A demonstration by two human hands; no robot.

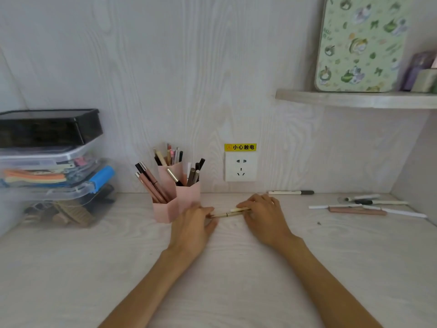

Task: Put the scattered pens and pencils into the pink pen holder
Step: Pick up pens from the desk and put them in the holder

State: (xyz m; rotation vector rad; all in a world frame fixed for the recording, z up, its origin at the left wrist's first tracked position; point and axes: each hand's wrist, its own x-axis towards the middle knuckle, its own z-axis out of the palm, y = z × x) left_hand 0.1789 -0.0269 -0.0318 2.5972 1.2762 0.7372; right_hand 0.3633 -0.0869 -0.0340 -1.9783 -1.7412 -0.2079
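The pink pen holder [176, 200] stands on the desk near the back wall, made of hexagonal cups with several pens and pencils upright in them. A cream pen [227, 213] lies level between my hands, just right of the holder. My left hand [192, 227] pinches its left end. My right hand [263, 215] grips its right end with curled fingers. Several loose pens [359, 205] lie scattered at the right of the desk. One white pen with a dark cap [290, 192] lies along the back wall.
Stacked clear storage boxes [52, 166] with a black lid on top fill the left of the desk. A wall socket [240, 169] sits behind the pen. A shelf [354, 99] at upper right carries a floral tin [359, 43].
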